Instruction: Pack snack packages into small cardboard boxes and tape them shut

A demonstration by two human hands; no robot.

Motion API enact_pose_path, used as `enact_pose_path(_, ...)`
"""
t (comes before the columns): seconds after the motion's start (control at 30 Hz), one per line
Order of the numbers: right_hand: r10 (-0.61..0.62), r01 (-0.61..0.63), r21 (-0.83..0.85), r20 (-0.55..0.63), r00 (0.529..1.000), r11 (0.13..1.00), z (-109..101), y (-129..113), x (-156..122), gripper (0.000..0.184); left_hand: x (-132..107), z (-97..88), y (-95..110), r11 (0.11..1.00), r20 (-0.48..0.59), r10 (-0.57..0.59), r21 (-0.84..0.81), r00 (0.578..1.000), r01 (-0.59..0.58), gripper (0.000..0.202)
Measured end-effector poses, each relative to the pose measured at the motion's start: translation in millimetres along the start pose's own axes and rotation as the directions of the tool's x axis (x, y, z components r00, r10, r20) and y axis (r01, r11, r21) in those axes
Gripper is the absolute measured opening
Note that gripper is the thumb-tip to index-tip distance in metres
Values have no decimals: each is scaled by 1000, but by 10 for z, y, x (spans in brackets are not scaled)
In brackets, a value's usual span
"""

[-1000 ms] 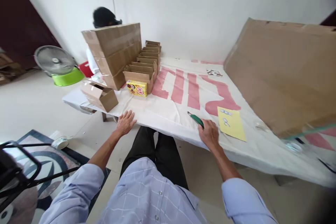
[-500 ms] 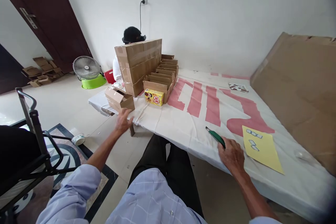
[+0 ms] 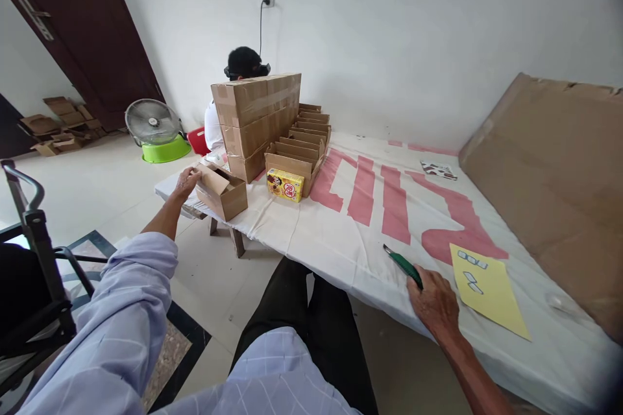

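My left hand [image 3: 187, 180] reaches out to the left end of the table and its fingers grip the flap side of a small open cardboard box [image 3: 222, 191]. My right hand [image 3: 435, 301] rests near the table's front edge, closed round the handle of a green utility knife [image 3: 402, 265] whose tip points away to the left. A yellow sheet [image 3: 487, 290] with small stickers lies just right of that hand. A yellow snack box [image 3: 285, 184] stands in front of a row of open cartons [image 3: 298, 146].
A stack of taped cartons [image 3: 255, 118] stands at the table's far left, with a seated person [image 3: 242, 65] behind it. A big flat cardboard sheet [image 3: 555, 175] leans at the right. The table [image 3: 370, 233] has a white cloth with red lettering. A fan [image 3: 152, 124] and a black chair frame [image 3: 34, 259] are at the left.
My left hand went from the table's front edge out to the left and took hold of the small open box. The right hand stayed on the knife. The view swung left.
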State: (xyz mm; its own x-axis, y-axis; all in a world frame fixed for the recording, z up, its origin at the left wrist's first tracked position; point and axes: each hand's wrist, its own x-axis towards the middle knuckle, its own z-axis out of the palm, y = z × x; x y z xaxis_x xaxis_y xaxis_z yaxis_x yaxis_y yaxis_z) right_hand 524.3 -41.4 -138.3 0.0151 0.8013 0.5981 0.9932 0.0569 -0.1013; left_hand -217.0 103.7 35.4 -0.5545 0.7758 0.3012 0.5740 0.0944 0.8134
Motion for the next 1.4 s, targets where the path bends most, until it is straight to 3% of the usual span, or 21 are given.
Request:
enact_pose_path(0.17, -48, 48, -37, -11, 999, 998, 32, 45, -7, 38, -141, 45, -65, 998, 89, -43, -35, 995, 47, 50)
enact_pose_path(0.33, -10, 10, 23, -14, 1000, 1000, 14, 10, -14, 36, -668, 223, -100, 994, 201, 6, -105, 980, 16, 54)
enact_pose_path(0.53, 122, -130, 299, 45, 992, 945, -84, -345, 188, 41, -1195, 622, 205, 969, 378, 145, -239, 914, -55, 61)
enact_pose_path(0.63, 210, -254, 512, 142, 967, 820, -132, -665, 395, 46, -1236, 800, 392, 927, 444, 281, -356, 851, -119, 68)
enact_pose_path(0.7, 258, -372, 645, 268, 928, 668, -162, -889, 533, 54, -1233, 890, 479, 898, 476, 340, -420, 811, -130, 76)
enact_pose_path(0.8, 277, -489, 767, 406, 871, 415, -196, -1189, 701, 64, -1303, 1006, 561, 881, 489, 372, -453, 789, -135, 74)
enact_pose_path(0.97, 252, -518, 837, 470, 846, 175, -244, -1481, 816, 61, -1802, 1175, 696, 861, 554, 433, -489, 711, -143, 57)
enact_pose_path(1.1, 338, -508, 853, 445, 829, 123, -337, -1411, 734, 57, -2211, 1185, 847, 841, 592, 507, -499, 626, -210, 42)
enact_pose_path(1.2, 373, -517, 845, 440, 817, 135, -435, -1239, 614, 56, -2313, 1164, 952, 836, 630, 534, -491, 563, -243, 37)
enact_pose_path(1.33, 351, -531, 832, 455, 819, 162, -500, -1051, 488, 56, -2276, 1242, 1091, 838, 583, 528, -473, 617, -271, 51)
enact_pose_path(1.4, 353, -529, 824, 443, 824, 203, -491, -982, 455, 55, -2252, 1318, 1162, 825, 574, 551, -486, 605, -290, 50)
